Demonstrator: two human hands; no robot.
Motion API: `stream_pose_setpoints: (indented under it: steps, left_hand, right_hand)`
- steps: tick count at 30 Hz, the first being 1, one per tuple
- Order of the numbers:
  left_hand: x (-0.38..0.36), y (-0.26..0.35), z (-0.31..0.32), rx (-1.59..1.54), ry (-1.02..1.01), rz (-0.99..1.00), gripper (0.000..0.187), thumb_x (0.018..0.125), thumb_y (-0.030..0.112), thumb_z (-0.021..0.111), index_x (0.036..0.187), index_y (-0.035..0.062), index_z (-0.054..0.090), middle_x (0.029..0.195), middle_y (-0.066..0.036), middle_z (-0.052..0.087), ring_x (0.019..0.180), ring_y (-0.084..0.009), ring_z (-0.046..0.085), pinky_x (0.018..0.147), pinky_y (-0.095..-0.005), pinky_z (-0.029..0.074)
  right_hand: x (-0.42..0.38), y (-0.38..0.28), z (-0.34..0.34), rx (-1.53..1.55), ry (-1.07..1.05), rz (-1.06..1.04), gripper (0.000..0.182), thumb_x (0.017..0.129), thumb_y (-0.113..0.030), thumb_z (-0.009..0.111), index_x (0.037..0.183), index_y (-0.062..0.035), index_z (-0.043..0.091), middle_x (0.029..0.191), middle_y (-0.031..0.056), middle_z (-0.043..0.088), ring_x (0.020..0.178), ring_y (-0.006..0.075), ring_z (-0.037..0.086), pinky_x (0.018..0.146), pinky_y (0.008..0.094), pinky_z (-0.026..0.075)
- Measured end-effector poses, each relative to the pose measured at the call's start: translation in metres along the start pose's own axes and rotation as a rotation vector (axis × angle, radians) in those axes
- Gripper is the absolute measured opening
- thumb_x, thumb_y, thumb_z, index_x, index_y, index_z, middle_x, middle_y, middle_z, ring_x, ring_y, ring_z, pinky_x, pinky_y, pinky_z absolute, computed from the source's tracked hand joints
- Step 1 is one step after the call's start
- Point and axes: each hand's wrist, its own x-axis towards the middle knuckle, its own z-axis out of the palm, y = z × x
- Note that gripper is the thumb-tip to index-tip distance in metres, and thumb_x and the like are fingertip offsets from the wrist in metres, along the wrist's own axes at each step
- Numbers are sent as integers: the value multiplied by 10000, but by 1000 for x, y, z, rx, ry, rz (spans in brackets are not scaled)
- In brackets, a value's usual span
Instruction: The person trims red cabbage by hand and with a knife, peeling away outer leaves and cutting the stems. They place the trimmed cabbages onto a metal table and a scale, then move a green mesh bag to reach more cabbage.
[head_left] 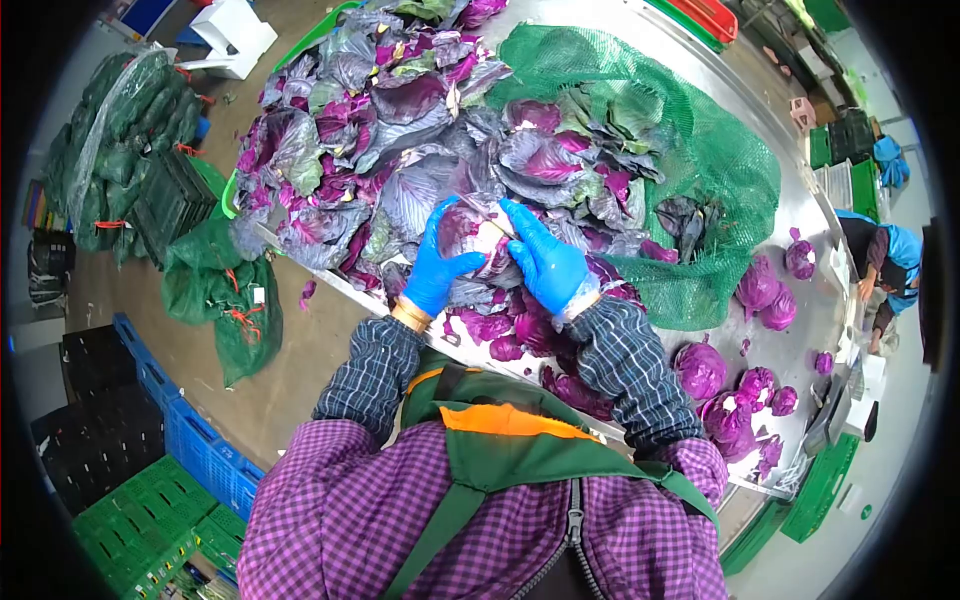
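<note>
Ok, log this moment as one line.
left hand: holds cabbage | right hand: on cabbage, knife | leaf pile behind | net bag right | trimmed heads on table

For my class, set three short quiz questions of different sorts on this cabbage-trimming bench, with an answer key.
1. True or false: both hands, left hand and right hand, wear blue gloves.
2. Multiple choice: the red cabbage between the hands is A) on the floor, B) held over the leaf pile, C) inside the green net sack.
3. Fill in: the trimmed cabbage heads lie on the metal ____.

Key: 1 true; 2 B; 3 table.
</note>
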Motion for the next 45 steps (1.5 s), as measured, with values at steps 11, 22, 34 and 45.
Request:
stream_pose_setpoints:
  steps: [11,22,34,45]
  left_hand:
    - [-5,31,18,-4,-167,60,1187,472,306,877,1448,65,245,1419,-88,358,1316,-219,342,1107,-362,264]
    - [11,49,16,-122,-218,23,1042,595,480,791,1413,38,320,1394,-106,391,1293,-245,388,1093,-382,300]
    - [0,-48,-47,-1182,-504,-74,645,869,439,576,1366,65,403,1370,-134,460,1211,-329,483,1045,-480,367]
    - [22,0,27,-225,129,124,705,832,94,660,1432,94,291,1358,-93,429,1200,-218,470,1023,-356,394]
  right_hand:
    - [43,55,-22,949,527,824,340,977,-365,463,1098,-66,574,713,56,625,419,105,485,367,259,394]
    - [19,-16,-27,345,238,246,489,815,-362,694,1180,-50,603,892,174,672,726,254,654,673,355,506]
    - [4,43,-2,133,528,467,383,879,-265,630,1169,-16,602,811,105,673,700,178,618,663,314,496]
    - [-8,24,34,204,196,498,416,872,-267,569,1258,-118,525,998,221,639,902,389,627,775,448,496]
